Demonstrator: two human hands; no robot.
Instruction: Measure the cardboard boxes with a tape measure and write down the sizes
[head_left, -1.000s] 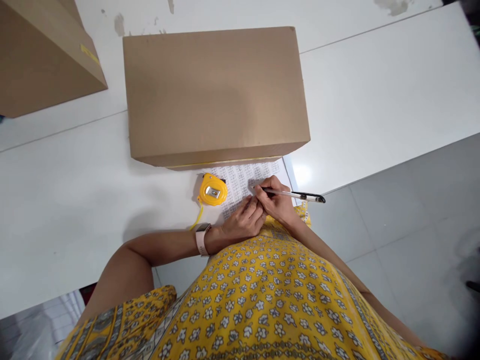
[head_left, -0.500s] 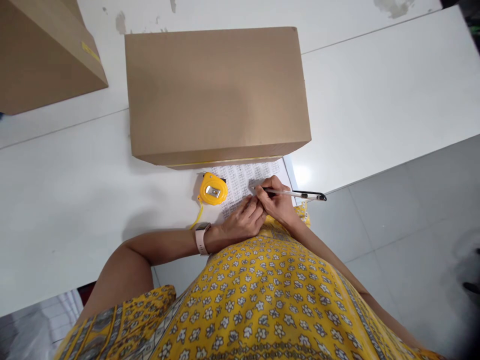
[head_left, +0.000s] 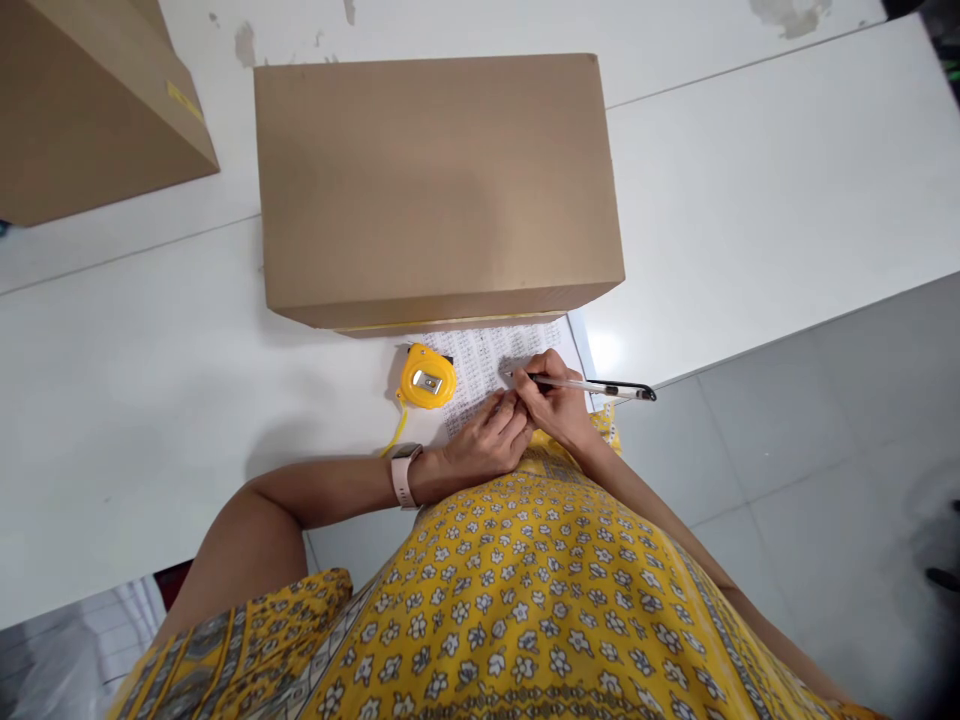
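Note:
My right hand (head_left: 556, 400) is closed around a clear-barrelled pen (head_left: 600, 385) with black ends, its tip at a sheet of paper (head_left: 469, 360) covered in rows of handwriting. Beside it, touching or nearly so, my left hand (head_left: 491, 438) lies at the sheet's lower edge with curled fingers; what is inside them, if anything, is hidden. A yellow tape measure (head_left: 427, 378) sits left of my hands, partly over the paper, with its yellow strap trailing toward my left wrist. A large cardboard box (head_left: 442, 180) stands just beyond and hides the paper's far part.
Another cardboard box (head_left: 97, 120) stands at the far left of the white table (head_left: 150, 400). The table's front edge runs close to my body, with a tiled floor (head_left: 787, 430) to the right. Clear plastic (head_left: 60, 670) shows below the table at lower left.
Almost nothing differs. The view has shifted very slightly; both hands, the pen and the tape measure keep their places.

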